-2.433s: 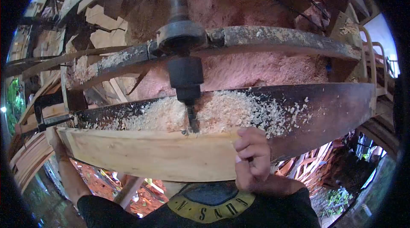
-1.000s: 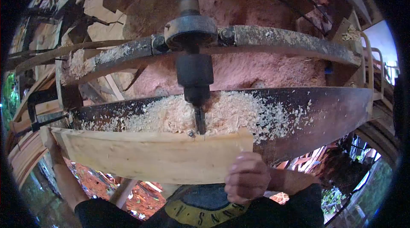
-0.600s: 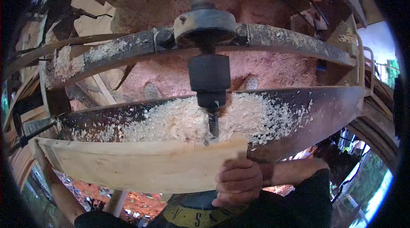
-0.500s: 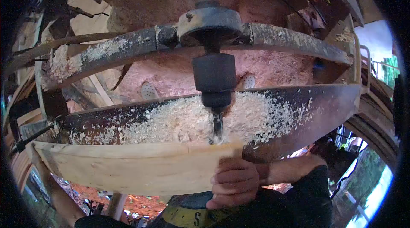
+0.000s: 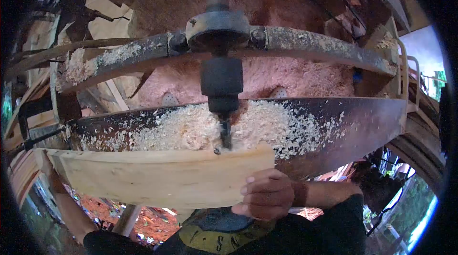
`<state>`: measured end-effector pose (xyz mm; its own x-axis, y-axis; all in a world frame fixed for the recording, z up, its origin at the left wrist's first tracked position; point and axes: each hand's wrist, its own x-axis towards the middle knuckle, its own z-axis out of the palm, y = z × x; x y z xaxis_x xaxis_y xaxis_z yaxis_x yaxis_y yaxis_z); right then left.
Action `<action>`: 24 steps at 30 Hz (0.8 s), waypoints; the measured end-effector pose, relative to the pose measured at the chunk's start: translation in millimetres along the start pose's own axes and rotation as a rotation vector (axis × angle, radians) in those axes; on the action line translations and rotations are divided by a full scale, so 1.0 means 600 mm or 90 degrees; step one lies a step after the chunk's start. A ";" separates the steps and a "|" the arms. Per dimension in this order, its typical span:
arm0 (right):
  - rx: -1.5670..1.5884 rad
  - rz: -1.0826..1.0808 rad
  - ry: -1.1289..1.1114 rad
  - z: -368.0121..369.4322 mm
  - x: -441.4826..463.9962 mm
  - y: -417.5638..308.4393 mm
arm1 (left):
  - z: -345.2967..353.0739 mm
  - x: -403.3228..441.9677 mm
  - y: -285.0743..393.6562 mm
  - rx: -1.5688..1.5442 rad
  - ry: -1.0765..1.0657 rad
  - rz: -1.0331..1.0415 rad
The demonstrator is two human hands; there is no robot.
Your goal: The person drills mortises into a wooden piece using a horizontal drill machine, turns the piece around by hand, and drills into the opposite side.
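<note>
A pale wooden board (image 5: 157, 181) stands on its long edge below a dark chuck (image 5: 222, 82), its top edge close to the tip of the bit (image 5: 225, 133). My left hand (image 5: 44, 160) holds the board's left end, with most of its fingers hidden. Around the lower right end, my right hand (image 5: 267, 194) has its fingers curled against the wood. A small dark round piece (image 5: 217, 151) sits at the board's top edge beside the bit. Wood shavings (image 5: 183, 128) are heaped behind the board on a dark plank (image 5: 358, 119).
A shavings-covered bar (image 5: 315, 42) crosses behind the chuck. A dark clamp (image 5: 28, 126) is at the left end of the plank. Stacked lumber (image 5: 417, 135) stands at the right. More sawdust (image 5: 296, 76) lies beyond the plank, and reddish debris (image 5: 157, 226) below.
My right hand has gone from the board's top right corner to its lower right end. The board slid left relative to the bit, then partly back right. The camera view has also shifted.
</note>
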<state>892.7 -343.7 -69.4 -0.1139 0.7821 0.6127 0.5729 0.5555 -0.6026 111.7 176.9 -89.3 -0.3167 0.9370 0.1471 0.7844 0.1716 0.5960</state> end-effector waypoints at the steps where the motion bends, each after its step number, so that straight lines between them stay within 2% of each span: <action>1: 0.008 0.004 -0.025 -0.018 -0.008 0.002 | -0.002 -0.011 0.003 -0.005 0.007 -0.005; 3: 0.032 0.016 -0.076 -0.053 -0.021 0.003 | -0.010 -0.031 0.007 -0.002 0.017 -0.012; 6: 0.012 0.016 -0.061 -0.049 -0.022 0.007 | -0.003 -0.036 0.021 -0.008 0.017 -0.015; 9: 0.074 0.035 -0.068 -0.050 -0.017 0.006 | -0.018 -0.029 -0.002 -0.008 0.007 -0.019; 15: 0.154 0.006 -0.047 0.008 0.015 0.011 | -0.034 0.020 -0.044 -0.020 -0.029 -0.017; 21: 0.124 -0.020 0.014 0.051 0.043 0.005 | -0.031 0.045 -0.054 -0.016 -0.030 -0.016; 24: 0.136 -0.004 -0.090 0.027 0.043 0.004 | -0.018 0.040 -0.032 -0.012 -0.019 -0.018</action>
<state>878.1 -317.8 -63.1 -0.2383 0.8014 0.5486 0.3891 0.5963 -0.7021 83.3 192.8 -88.3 -0.3229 0.9404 0.1066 0.7654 0.1932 0.6139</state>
